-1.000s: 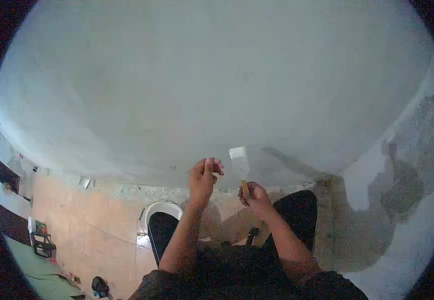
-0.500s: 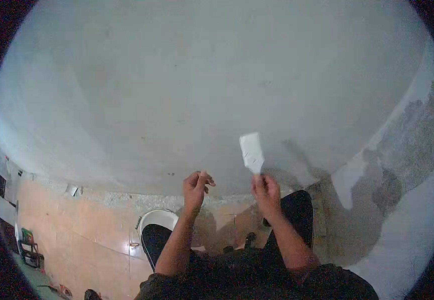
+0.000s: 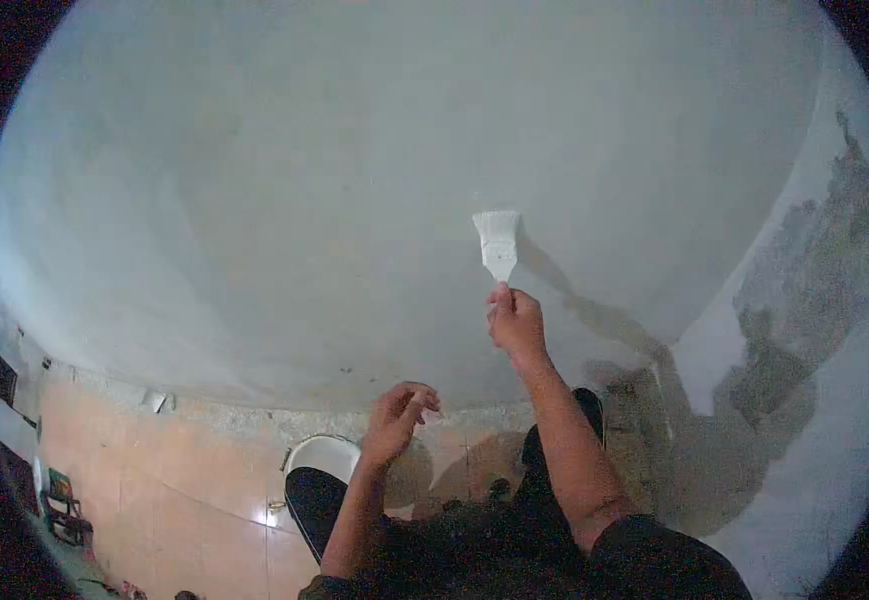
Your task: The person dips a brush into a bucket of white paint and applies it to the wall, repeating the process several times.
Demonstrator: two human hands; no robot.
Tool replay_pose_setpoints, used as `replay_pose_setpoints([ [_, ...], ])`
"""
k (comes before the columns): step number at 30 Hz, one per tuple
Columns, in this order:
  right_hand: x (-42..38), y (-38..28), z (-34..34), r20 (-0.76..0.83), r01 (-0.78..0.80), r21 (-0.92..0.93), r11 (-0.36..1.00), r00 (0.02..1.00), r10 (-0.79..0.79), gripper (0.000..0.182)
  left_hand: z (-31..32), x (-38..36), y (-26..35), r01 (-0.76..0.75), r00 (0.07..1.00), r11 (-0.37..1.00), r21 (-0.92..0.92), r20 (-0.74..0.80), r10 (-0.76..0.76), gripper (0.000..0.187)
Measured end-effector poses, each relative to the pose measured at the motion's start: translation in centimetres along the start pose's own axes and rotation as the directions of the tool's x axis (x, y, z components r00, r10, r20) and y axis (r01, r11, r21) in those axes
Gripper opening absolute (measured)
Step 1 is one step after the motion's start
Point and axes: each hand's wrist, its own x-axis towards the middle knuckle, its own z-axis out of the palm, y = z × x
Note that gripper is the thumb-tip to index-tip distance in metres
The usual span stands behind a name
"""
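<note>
My right hand [image 3: 518, 324] is closed around the handle of a paintbrush [image 3: 499, 246]. The brush is white and points upward, its bristles fanned out at the tip and seemingly pressed on the pale grey wall [image 3: 345, 200]. Lower down, my left hand [image 3: 402, 418] hangs before the foot of the wall. Its fingers are loosely bent and somewhat apart, with nothing visible in them. Just left of and below that hand, a white bucket [image 3: 323, 449] stands on the floor, partly hidden behind my knee.
Orange-tan tiles [image 3: 185, 480] cover the floor, with a rough debris strip [image 3: 245, 422] along the wall base. On the right, an adjoining wall [image 3: 805, 270] has dark grey patches. A small chair-like object [image 3: 67, 505] stands at the far left.
My right hand has raised the paintbrush higher up the wall, and its bristles now fan out. My left hand has dropped slightly in view.
</note>
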Motion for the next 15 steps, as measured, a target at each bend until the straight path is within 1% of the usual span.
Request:
replay_pose_setpoints([
  [1, 0.2, 0.7, -0.1, 0.019, 0.037, -0.032, 0.999, 0.999, -0.036, 0.038, 0.6, -0.5, 1.3, -0.036, 0.999, 0.999, -0.012, 0.003, 0.036, 0.019],
  [2, -0.5, -1.8, -0.1, 0.037, 0.075, -0.064, 0.995, 0.997, -0.073, 0.038, 1.2, -0.9, 2.4, -0.041, 0.999, 0.999, -0.007, -0.001, 0.041, 0.019],
  [3, -2.3, -4.2, -0.5, 0.042, -0.16, -0.024, 0.987, 0.986, 0.161, 0.038, 1.7, -1.3, 3.6, 0.013, 1.0, 0.998, -0.063, 0.001, -0.013, 0.019],
  [4, -2.6, -4.4, -0.9, 0.044, -0.158, -0.019, 0.987, 0.986, 0.158, 0.038, 2.3, -1.7, 4.6, 0.067, 0.998, 0.991, -0.117, 0.007, -0.067, 0.019],
  [6, -3.7, -4.5, -1.9, 0.169, -0.219, 0.146, 0.965, 0.966, 0.194, 0.037, 3.2, -2.0, 6.0, 0.048, 0.999, 0.996, -0.078, 0.002, -0.048, 0.02],
  [7, -3.9, -6.4, -2.6, 0.159, -0.285, 0.197, 0.938, 0.954, 0.256, 0.036, 3.8, -1.7, 7.4, 0.033, 0.999, 0.997, -0.076, 0.04, -0.03, 0.02],
  [8, -4.2, -7.5, -3.0, 0.157, -0.273, 0.202, 0.941, 0.957, 0.244, 0.036, 4.1, -1.9, 8.1, 0.004, 0.997, 0.998, -0.07, 0.08, 0.002, 0.021],
  [10, -4.3, -9.5, -3.9, 0.183, -0.241, 0.106, 0.965, 0.958, 0.219, 0.035, 4.7, -2.1, 9.6, -0.015, 0.997, 0.998, -0.064, 0.081, 0.02, 0.021],
  [11, -4.2, -12.1, -4.2, 0.189, -0.297, 0.155, 0.942, 0.945, 0.267, 0.033, 5.1, -2.1, 10.4, -0.026, 0.996, 0.998, -0.06, 0.082, 0.031, 0.022],
  [13, -2.0, -15.6, -4.7, 0.174, -0.354, 0.114, 0.928, 0.927, 0.332, 0.029, 5.7, -2.1, 12.3, -0.047, 0.995, 0.996, -0.077, 0.086, 0.053, 0.02],
  [15, -1.1, -21.7, -5.1, 0.117, -0.16, 0.202, 0.966, 0.983, 0.139, 0.027, 5.7, -2.7, 14.1, -0.074, 0.992, 0.993, -0.088, 0.092, 0.082, 0.019],
])
